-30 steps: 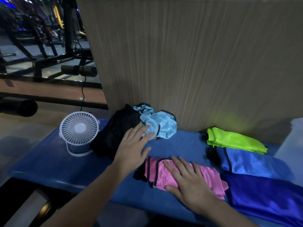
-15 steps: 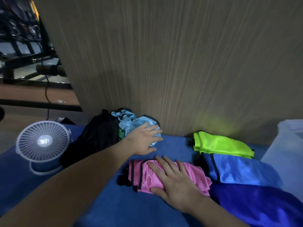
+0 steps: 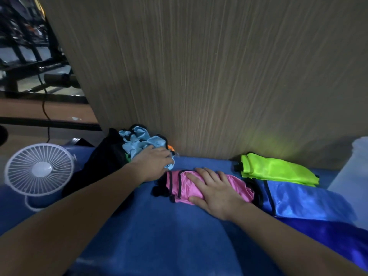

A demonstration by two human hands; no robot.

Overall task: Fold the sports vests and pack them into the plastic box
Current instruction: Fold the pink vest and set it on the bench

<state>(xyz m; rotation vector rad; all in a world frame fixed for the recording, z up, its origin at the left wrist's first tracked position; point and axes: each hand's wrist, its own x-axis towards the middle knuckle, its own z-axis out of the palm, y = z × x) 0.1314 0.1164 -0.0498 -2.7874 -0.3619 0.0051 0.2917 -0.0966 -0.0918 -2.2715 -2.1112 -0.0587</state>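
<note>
The left hand (image 3: 157,163) is closing its grip on the light-blue vest (image 3: 143,142), bunched by the wall. The right hand (image 3: 217,193) is lying flat, pressing the folded pink vest (image 3: 179,186) onto the surface (image 3: 169,236). Both vests are looking soft and slippery; taking hold at the trim seems best.

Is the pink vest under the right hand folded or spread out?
Folded. The pink vest lies as a compact bundle on the blue surface, with the right hand flat on top.
</note>
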